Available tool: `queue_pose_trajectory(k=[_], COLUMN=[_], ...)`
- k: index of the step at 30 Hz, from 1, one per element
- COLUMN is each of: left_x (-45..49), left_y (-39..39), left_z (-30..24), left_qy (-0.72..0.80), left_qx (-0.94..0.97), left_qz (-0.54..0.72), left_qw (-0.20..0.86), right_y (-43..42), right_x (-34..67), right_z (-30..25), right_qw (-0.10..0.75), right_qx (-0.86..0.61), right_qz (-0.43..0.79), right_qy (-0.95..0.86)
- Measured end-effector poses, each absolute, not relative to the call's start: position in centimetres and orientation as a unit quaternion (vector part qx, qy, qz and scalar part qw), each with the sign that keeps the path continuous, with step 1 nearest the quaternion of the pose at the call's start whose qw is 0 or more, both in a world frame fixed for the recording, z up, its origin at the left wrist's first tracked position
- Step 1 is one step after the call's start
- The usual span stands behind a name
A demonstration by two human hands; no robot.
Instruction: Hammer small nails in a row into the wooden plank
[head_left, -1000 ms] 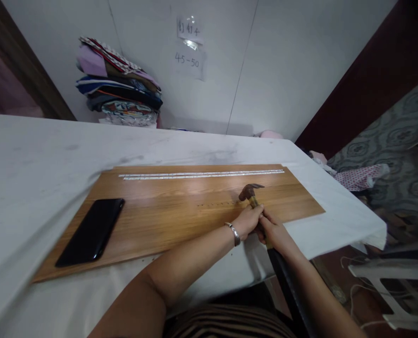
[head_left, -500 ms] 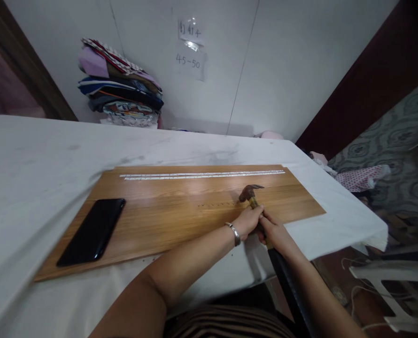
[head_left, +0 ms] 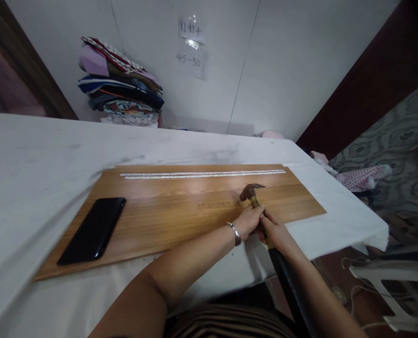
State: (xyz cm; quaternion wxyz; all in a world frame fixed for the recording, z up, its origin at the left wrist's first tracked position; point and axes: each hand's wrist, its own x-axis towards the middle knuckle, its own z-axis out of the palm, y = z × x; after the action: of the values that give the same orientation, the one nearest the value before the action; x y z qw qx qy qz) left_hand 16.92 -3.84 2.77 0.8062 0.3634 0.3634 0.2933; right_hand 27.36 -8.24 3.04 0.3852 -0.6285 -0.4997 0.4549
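Observation:
A claw hammer (head_left: 250, 192) with a rusty head and a yellowish handle is tilted over the right half of a wood-grain board (head_left: 159, 220). Wrapped round its handle just below the head is my left hand (head_left: 248, 222), which wears a silver bracelet (head_left: 236, 234). My right hand (head_left: 276, 234) grips the same handle lower down, touching the left. A short row of small nails (head_left: 217, 204) runs across the board, left of the hammer head. Whether the head touches a nail, I cannot tell. The palms and part of the handle are hidden.
A black phone or tablet (head_left: 92, 230) lies on the board's left end. Two white measuring strips (head_left: 202, 176) run along its far side. The board rests on a white-covered table (head_left: 54, 155). Folded fabrics (head_left: 122, 87) stand by the wall, and a white plastic stool (head_left: 395, 286) is at lower right.
Almost nothing differs. Both hands keep their hold on the hammer, which stays in nearly the same place; the whole view has shifted very slightly.

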Motion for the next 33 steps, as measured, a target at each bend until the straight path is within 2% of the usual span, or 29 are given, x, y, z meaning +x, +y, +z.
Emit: queue_pose_trajectory(k=[33], left_x=[16.79], left_y=[-3.81], left_z=[2.91], left_qy=[0.364], left_qx=[0.333], left_qz=[0.306], left_qw=[0.814], right_y=[-8.3], right_x=[27.35], right_z=[3.48], right_qw=[0.372], right_qx=[-0.633], right_qz=[0.458], right_qy=[-0.501])
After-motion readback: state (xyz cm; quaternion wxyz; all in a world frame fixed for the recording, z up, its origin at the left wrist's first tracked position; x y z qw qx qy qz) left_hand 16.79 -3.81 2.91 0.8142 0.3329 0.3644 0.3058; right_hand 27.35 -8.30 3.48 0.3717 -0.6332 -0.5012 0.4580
